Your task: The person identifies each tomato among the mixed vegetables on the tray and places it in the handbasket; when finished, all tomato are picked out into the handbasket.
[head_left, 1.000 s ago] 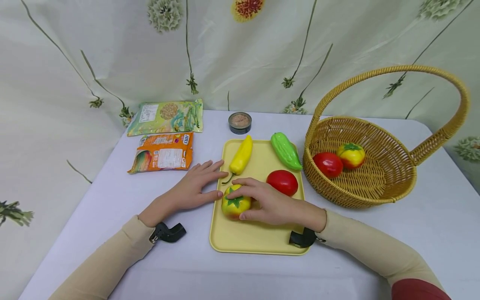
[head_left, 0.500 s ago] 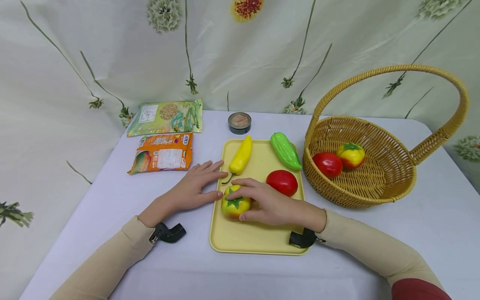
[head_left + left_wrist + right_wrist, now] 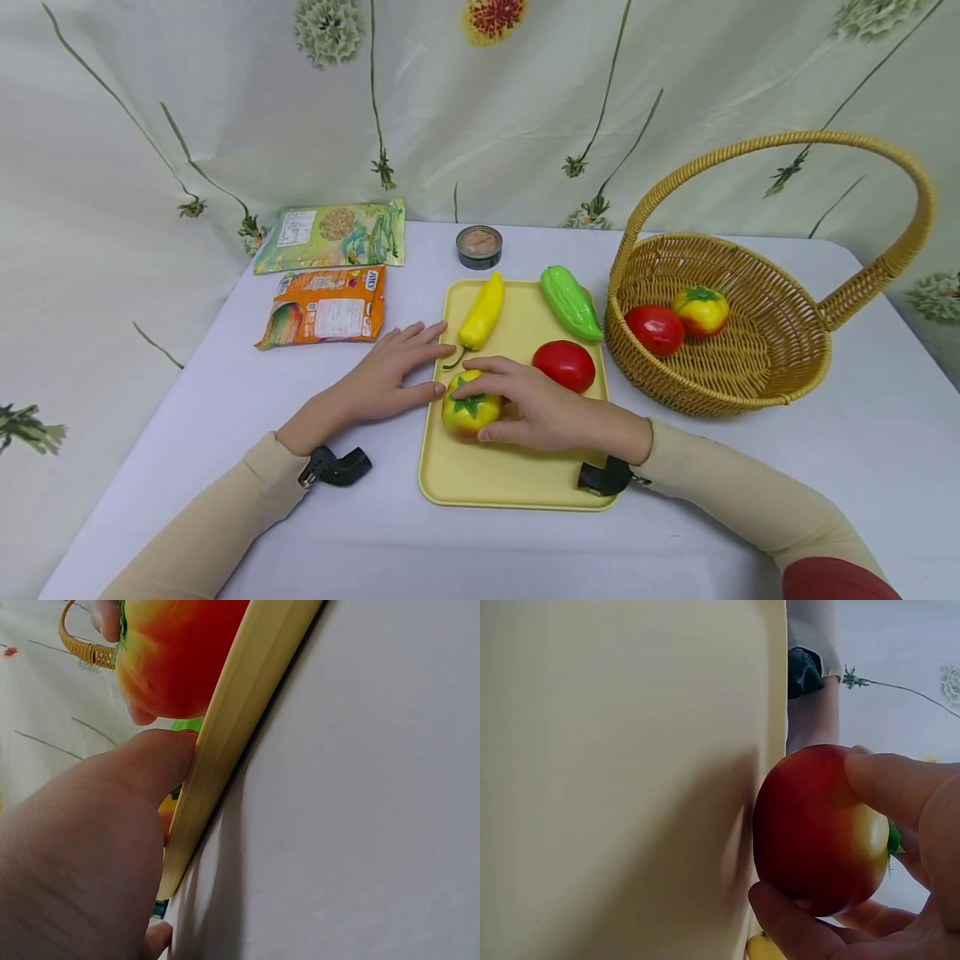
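My right hand [image 3: 536, 408] grips a yellow-and-red tomato [image 3: 467, 423] with a green leafy top, thumb on the near side and fingers over the far side. In the right wrist view the tomato [image 3: 817, 832] shows its red underside by the tray surface; whether it touches is unclear. At the left rim of the yellow tray [image 3: 517, 487], my left hand [image 3: 390, 375] rests with fingers spread, its thumb tip on the rim. Beside its fingertips lies a yellow pepper [image 3: 482, 312]. A red mango-shaped fruit [image 3: 564, 365] and a green pepper [image 3: 572, 302] lie farther right.
A wicker basket [image 3: 720, 400] with a tall handle stands right of the tray, holding a red fruit [image 3: 656, 329] and another yellow-red tomato [image 3: 701, 312]. A small tin [image 3: 480, 247] sits behind the tray. Green [image 3: 333, 235] and orange [image 3: 330, 306] snack packets lie at back left.
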The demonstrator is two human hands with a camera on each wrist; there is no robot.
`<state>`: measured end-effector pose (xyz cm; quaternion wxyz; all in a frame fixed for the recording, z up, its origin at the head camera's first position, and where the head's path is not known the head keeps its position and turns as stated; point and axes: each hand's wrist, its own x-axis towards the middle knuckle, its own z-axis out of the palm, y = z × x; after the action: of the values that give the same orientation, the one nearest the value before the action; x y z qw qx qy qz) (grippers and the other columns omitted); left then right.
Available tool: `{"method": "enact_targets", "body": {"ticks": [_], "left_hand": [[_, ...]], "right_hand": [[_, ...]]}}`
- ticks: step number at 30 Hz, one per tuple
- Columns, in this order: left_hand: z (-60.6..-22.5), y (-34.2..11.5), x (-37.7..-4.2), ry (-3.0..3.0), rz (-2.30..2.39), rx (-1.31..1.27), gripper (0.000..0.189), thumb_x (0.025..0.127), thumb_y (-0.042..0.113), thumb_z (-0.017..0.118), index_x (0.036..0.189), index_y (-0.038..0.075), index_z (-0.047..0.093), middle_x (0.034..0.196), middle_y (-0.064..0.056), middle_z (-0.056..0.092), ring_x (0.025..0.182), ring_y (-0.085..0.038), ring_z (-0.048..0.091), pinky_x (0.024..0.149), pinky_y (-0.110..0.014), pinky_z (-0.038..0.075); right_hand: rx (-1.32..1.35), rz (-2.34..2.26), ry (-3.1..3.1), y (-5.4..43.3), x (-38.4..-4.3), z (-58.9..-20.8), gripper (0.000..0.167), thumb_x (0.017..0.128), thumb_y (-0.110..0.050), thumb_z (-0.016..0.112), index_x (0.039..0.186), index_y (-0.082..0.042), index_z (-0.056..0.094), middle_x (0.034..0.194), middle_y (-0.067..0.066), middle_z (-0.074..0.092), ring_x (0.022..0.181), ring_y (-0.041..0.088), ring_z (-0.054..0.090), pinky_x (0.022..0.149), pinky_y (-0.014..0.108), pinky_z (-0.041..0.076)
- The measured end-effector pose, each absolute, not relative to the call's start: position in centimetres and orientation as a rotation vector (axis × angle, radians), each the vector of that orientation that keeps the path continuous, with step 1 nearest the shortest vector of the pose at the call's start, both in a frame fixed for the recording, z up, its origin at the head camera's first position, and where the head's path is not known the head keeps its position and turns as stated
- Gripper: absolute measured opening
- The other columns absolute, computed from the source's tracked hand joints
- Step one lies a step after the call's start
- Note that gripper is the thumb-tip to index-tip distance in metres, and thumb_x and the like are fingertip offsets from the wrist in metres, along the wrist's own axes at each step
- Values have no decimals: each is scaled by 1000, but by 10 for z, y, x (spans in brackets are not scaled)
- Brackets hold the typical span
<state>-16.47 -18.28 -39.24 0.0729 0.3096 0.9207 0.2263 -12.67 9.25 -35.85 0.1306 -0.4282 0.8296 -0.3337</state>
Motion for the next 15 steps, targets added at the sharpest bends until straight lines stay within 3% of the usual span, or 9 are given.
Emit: {"method": "enact_targets", "body": {"ticks": [11, 15], "left_hand": [[-392, -183, -165, 2759, 696, 932, 59, 96, 45, 65, 149, 18, 54, 168, -6, 31, 156, -43, 23, 124, -68, 14], [-394, -184, -166, 2759, 704, 937, 58, 97, 43, 65, 148, 18, 55, 168, -6, 32, 156, -41, 24, 125, -67, 14]], "right_hand": [[-1239, -1070, 2503, 111, -126, -334, 50, 89, -23, 80, 136, -19, 65, 155, 15, 50, 140, 29, 52, 102, 39, 55], [-1263, -1084, 2553, 125, -127, -323, 50, 88, -21, 81, 135, -17, 66, 152, 17, 53, 136, 31, 56, 102, 42, 56]]}}
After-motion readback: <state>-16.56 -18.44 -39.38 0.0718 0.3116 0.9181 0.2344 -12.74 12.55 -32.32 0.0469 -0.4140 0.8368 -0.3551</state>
